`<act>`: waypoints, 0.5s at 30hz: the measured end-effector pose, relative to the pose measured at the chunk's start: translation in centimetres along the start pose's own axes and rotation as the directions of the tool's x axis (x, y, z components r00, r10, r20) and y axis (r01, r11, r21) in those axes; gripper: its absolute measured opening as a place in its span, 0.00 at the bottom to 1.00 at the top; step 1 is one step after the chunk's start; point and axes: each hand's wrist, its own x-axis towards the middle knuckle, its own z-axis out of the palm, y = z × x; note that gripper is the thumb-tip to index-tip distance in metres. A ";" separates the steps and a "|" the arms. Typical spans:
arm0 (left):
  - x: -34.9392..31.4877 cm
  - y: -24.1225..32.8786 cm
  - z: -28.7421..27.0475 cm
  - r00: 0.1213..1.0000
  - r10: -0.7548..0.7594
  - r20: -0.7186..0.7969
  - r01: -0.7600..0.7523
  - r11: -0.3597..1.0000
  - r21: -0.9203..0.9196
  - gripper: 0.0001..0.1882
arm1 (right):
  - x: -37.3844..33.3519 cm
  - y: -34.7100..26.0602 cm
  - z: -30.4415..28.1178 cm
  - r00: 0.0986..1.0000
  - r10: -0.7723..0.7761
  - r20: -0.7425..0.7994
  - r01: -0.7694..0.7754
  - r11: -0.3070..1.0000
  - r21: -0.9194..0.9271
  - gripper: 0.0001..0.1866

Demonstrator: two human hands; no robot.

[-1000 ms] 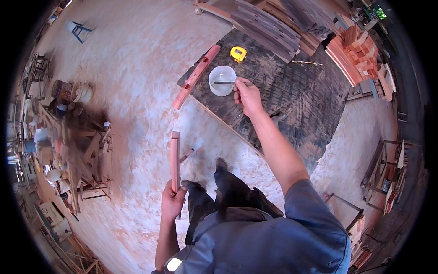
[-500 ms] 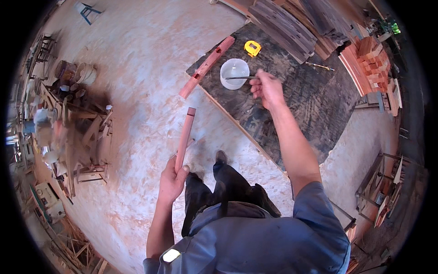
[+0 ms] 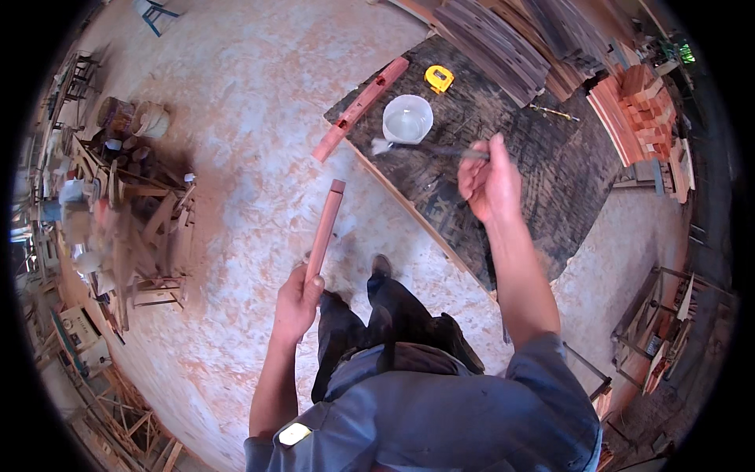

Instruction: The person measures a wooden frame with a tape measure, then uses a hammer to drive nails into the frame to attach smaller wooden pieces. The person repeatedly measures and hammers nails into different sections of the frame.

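My left hand (image 3: 297,303) is closed round the lower end of a reddish wooden bar (image 3: 324,232), which points up and away over the floor. In my right hand (image 3: 494,182) is a thin brush (image 3: 431,149), its handle pinched by the fingers and slightly blurred. The pale, whitish tip lies just outside the near left side of a white bowl (image 3: 408,118) that holds whitish stuff. Beyond the bar in my left hand, a reddish wooden rail (image 3: 362,108) with dark slots lies along the left edge of the dark board (image 3: 543,177).
A yellow tape measure (image 3: 439,78) sits behind the bowl. Dark planks (image 3: 495,51) are stacked at the back, with reddish wood pieces (image 3: 638,114) piled at the right. A thin metal rod (image 3: 555,112) lies between them. Buckets (image 3: 149,119) and cluttered timber stand at the left.
My right hand has moved right and slightly nearer, lifting the brush tip out of the bowl to its near left side. The bar in my left hand has shifted slightly.
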 end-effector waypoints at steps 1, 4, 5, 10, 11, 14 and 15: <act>0.1 -0.1 0.1 1.000 0.000 0.014 0.000 1.000 -0.003 0.26 | -1.0 0.4 0.2 1.000 0.012 -0.001 -0.012 0.999 -0.037 0.21; 0.1 0.3 0.4 0.999 -0.005 0.034 0.005 1.000 -0.002 0.22 | -2.5 1.6 0.7 0.999 0.001 0.053 0.005 0.994 -0.107 0.20; 0.0 0.5 0.4 0.999 -0.009 0.035 0.009 1.000 -0.001 0.21 | -2.7 1.9 0.8 0.998 0.005 0.058 0.002 0.993 -0.121 0.20; -0.1 0.8 0.4 0.998 -0.023 0.057 0.023 1.000 -0.006 0.21 | -3.0 2.8 0.6 0.994 0.041 0.104 -0.026 0.990 -0.139 0.20; -0.1 0.8 0.3 0.998 -0.023 0.065 0.023 1.000 -0.004 0.21 | -3.1 3.0 0.5 0.993 0.046 0.107 -0.029 0.987 -0.156 0.20; -0.1 0.8 0.1 0.995 -0.047 0.087 0.049 0.999 -0.021 0.21 | -3.0 3.6 0.2 0.993 0.033 0.109 -0.009 0.977 -0.211 0.19; -0.2 0.7 0.0 0.995 -0.052 0.083 0.053 0.999 -0.014 0.21 | -2.9 3.6 0.2 0.995 0.028 0.101 -0.007 0.978 -0.209 0.19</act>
